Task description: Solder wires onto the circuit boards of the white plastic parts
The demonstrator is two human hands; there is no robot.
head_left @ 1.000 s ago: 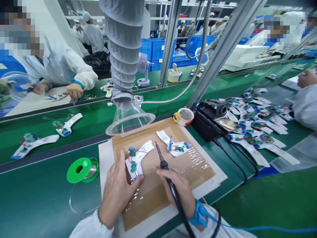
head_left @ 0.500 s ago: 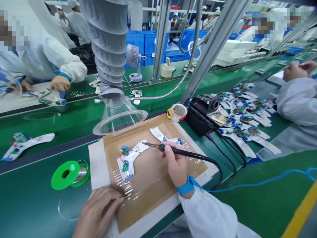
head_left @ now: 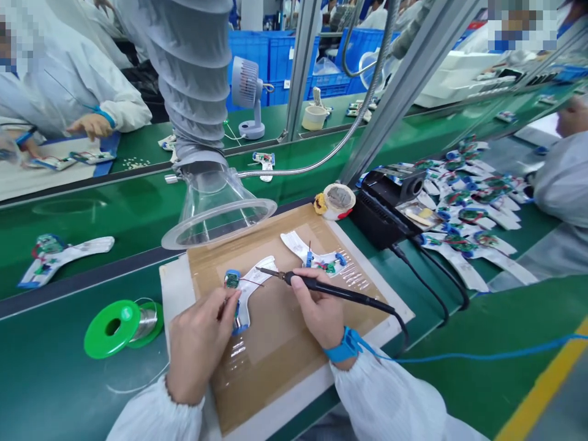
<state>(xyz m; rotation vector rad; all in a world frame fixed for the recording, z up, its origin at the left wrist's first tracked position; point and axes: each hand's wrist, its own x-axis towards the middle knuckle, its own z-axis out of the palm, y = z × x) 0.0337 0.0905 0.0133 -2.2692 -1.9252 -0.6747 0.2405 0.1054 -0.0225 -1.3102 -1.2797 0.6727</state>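
Observation:
My right hand [head_left: 321,309] holds a soldering iron [head_left: 316,283] like a pen, its tip over the handle end of a white curved plastic housing [head_left: 257,274]. That housing carries a small green circuit board [head_left: 232,278], blue end parts and a thin dark wire. With thumb and fingers pinched, my left hand [head_left: 202,340] is at the housing's board end and covers part of it. What the pinch holds is too small to make out. A second housing [head_left: 296,244] with wires and a board lies just beyond the iron. Both rest on a brown taped board [head_left: 271,373].
A green solder spool [head_left: 108,331] stands at left. Above hangs a clear extraction hood [head_left: 220,220]. A black soldering station [head_left: 381,214] and a round pot [head_left: 339,199] are behind, with many piled housings [head_left: 478,202] at right. Another housing [head_left: 59,260] lies far left; co-workers sit around.
My left hand has moved up and forward from the brown board's near-left edge to the housing's board end. The iron remains over the housing, its tip slightly shifted. The camera view has shifted a little.

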